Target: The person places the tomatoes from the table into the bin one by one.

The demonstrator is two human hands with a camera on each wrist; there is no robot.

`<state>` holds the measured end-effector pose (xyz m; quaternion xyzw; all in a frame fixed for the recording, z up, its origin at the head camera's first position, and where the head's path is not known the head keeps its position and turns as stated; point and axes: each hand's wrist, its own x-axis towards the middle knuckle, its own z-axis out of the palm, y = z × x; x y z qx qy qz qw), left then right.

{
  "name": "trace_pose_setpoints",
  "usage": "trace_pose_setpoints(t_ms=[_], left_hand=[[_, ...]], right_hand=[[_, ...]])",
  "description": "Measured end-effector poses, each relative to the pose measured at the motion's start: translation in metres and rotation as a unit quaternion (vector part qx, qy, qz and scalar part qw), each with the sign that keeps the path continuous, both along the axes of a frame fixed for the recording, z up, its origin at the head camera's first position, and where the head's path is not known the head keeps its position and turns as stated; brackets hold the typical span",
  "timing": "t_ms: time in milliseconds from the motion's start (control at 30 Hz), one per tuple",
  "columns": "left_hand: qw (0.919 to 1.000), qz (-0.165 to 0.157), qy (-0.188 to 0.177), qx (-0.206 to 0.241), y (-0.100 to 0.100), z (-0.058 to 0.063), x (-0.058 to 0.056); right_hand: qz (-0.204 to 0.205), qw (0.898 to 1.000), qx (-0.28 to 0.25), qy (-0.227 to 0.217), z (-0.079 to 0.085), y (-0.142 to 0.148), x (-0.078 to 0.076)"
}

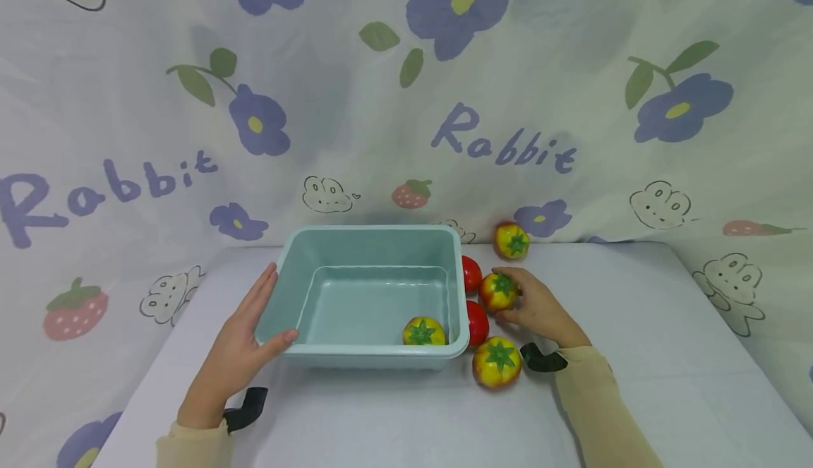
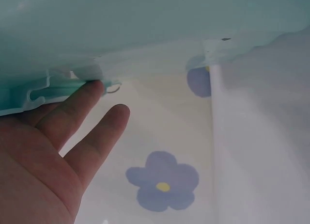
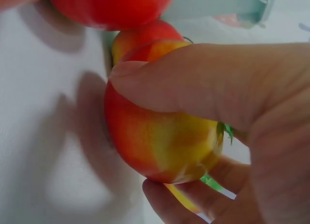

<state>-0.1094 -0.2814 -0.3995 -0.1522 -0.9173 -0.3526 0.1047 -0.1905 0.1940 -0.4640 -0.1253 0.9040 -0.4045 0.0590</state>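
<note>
Backdrop: big pale cloth (image 1: pixel 356 129) across the far side, covered in purple flowers (image 1: pixel 258 121), doodled rabbits and "Rabbit" lettering (image 1: pixel 504 142)
Table: white-covered table (image 1: pixel 356 418), running right up to the cloth at its far edge
Bin: pale teal bin (image 1: pixel 375 349), sitting upright around the middle of the table, with a single fruit inside
Sleeves: beige on both arms, left sleeve (image 1: pixel 195 447) and right sleeve (image 1: pixel 597 404) both coming in from the near side
Left hand: the left hand (image 1: pixel 238 341) is at the bin's left side, fingers pretty straight and spread, thumb on the near left corner, fingers along the left wall; left wrist view has fingertips up by the rim
Right hand: the right hand (image 1: pixel 540 309) is right of the bin, pinching a yellow-and-red fruit, thumb across one side and fingers round the other
Loose fruit, near: yellow one with a green star top (image 1: pixel 497 362), just off the bin's near right corner
Held fruit: the yellow-and-red fruit (image 1: pixel 497 291) is just right of the red pair; honestly can't tell if it's off the table
Fruit in the bin: yellow one with a green top (image 1: pixel 424 332), tucked in the near right corner
Red pair: far red fruit (image 1: pixel 471 274) and near red fruit (image 1: pixel 476 325), both beside the right wall, partly hidden by it
Loose fruit, far: another yellow-and-red one (image 1: pixel 511 241), way back by the cloth
</note>
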Motion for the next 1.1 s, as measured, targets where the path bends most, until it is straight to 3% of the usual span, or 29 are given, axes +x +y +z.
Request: trace_pose_setpoints(t_ms=[467,633,1100], left_hand=[[1.0,-0.001,-0.003,0.004,0.0,-0.001,0.0],[1.0,-0.002,0.003,-0.001,0.0,0.0,0.0],[1.0,0.005,-0.006,-0.006,-0.001,-0.002,-0.001]], right_hand=[[0.011,0.997,0.014,0.073,0.027,0.0,0.005],[-0.004,0.997,0.008,0.074,0.037,-0.003,0.009],[-0.051,0.989,-0.024,0.133,0.058,-0.015,0.022]])
